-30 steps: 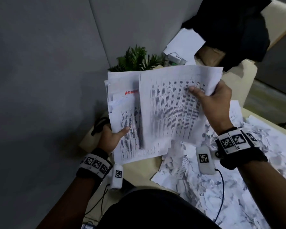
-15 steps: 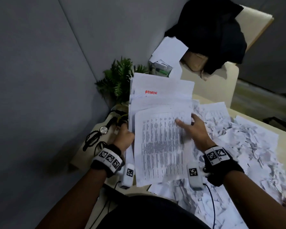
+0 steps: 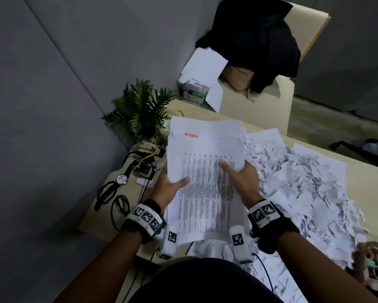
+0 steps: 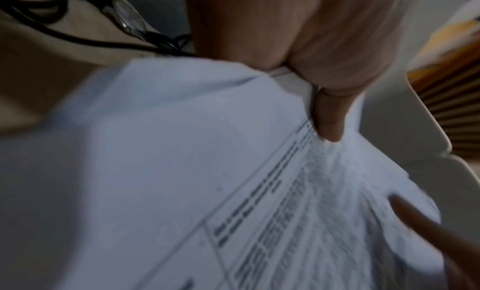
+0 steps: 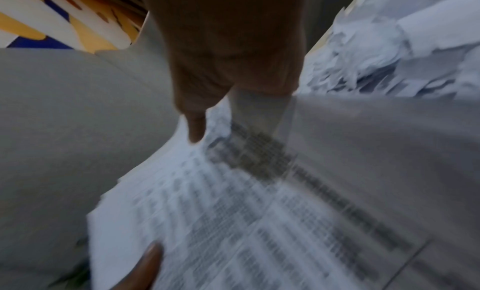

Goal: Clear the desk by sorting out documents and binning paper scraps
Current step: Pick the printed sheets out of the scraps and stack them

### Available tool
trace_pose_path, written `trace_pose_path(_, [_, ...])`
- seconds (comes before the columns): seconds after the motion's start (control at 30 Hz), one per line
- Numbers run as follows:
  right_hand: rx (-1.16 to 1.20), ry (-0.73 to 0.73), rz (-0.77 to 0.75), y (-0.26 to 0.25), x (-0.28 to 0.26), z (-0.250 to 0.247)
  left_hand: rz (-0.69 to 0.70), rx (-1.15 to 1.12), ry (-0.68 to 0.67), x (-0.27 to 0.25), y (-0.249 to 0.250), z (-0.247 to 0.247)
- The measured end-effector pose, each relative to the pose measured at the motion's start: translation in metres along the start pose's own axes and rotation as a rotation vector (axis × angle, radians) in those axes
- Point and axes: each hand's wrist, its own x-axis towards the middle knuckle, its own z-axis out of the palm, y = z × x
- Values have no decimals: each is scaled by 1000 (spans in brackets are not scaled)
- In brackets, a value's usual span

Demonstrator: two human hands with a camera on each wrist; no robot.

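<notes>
A stack of printed documents [image 3: 205, 171] is held above the near left of the desk; a sheet near the back carries red lettering at its top. My left hand [image 3: 169, 189] grips the stack's left edge, thumb on the top page. My right hand [image 3: 240, 178] holds the right edge with its thumb laid across the print. The left wrist view shows the thumb [image 4: 328, 117] pressed on the documents [image 4: 182, 171]. In the blurred right wrist view a thumb [image 5: 194, 125] lies on the documents [image 5: 233, 212]. A heap of torn paper scraps [image 3: 304, 189] covers the desk to the right.
At the desk's left end lie a wristwatch [image 3: 121, 179], black cables [image 3: 113, 197] and a small fern [image 3: 140, 108]. Behind stand a box of stationery [image 3: 193, 91], loose white sheets [image 3: 203, 64] and a chair with a black garment [image 3: 255, 38]. Grey partition walls [image 3: 52, 84] close off the left.
The sheet my right hand held out has come down onto the stack. Both hands have lowered the documents and now hold them together by the two side edges.
</notes>
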Motion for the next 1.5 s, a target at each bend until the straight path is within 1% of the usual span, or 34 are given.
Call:
trace_pose_path(0.03, [86, -94, 37, 0, 2, -6, 8, -33, 3, 3, 2, -5])
trace_pose_path(0.1, [318, -317, 120, -3, 1, -20, 9, -92, -35, 4, 8, -12])
trace_pose_path(0.13, [421, -406, 147, -1, 0, -25, -10, -101, -70, 5, 9, -13])
trace_pose_path(0.17, [482, -461, 163, 1, 0, -28, -27, -101, -118, 4, 13, -12])
trace_pose_path(0.23, [470, -481, 144, 4, -1, -29, -87, -37, -223, 4, 17, -9])
trace_pose_path(0.27, [436, -445, 125, 5, -1, -27, -99, 30, -248, 5, 18, -9])
trace_pose_path(0.33, [395, -370, 86, 6, -4, -23, -58, 157, -222, 6, 22, -9])
trace_pose_path(0.4, [395, -353, 50, 5, -6, -23, 30, 203, -124, 6, 28, -11])
trace_pose_path(0.43, [368, -372, 39, 6, -4, -24, 72, 220, -50, 5, 32, -13])
trace_pose_path(0.47, [281, -405, 29, 6, -1, -24, 117, 225, 12, 4, 37, -17])
trace_pose_path(0.5, [142, -445, 25, 9, 2, -24, 159, 243, 61, 3, 43, -22])
trace_pose_path(0.57, [-280, -491, -3, 21, 7, -23, 252, 272, 120, 4, 52, -36])
trace_pose_path(0.6, [-511, -470, -73, 28, 7, -21, 287, 292, 144, 5, 56, -43])
trace_pose_path(0.63, [-689, -443, -177, 34, 5, -16, 305, 310, 169, 5, 59, -51])
trace_pose_path(0.67, [-785, -447, -288, 38, -1, -9, 317, 315, 191, 5, 62, -58])
trace_pose_path(0.7, [-837, -504, -385, 43, -8, -2, 325, 320, 204, 5, 65, -64])
trace_pose_path(0.8, [-1050, -777, -632, 61, -30, 20, 334, 308, 225, 5, 65, -80])
trace_pose_path(0.87, [-1118, -891, -805, 82, -36, 29, 320, 297, 237, 4, 60, -86])
trace_pose_path(0.93, [-1112, -965, -991, 99, -44, 37, 296, 294, 248, 0, 55, -88])
trace_pose_path(1.0, [-1122, -992, -1193, 111, -51, 42, 296, 292, 237, -4, 50, -88])
trace_pose_path(1.07, [-1210, -937, -1319, 121, -52, 44, 292, 298, 229, -8, 46, -87])
trace_pose_path(1.17, [-1277, -846, -1397, 123, -51, 47, 277, 315, 220, -10, 37, -88])
trace_pose_path(1.2, [-1298, -819, -1393, 121, -52, 49, 268, 321, 218, -10, 35, -88])
trace_pose_path(1.3, [-1312, -765, -1291, 110, -50, 55, 240, 334, 214, -10, 29, -90])
trace_pose_path(1.37, [-1268, -768, -1281, 110, -48, 60, 227, 330, 218, -11, 27, -89])
trace_pose_path(1.5, [-1292, -816, -1373, 107, -45, 63, 237, 330, 228, -14, 26, -89])
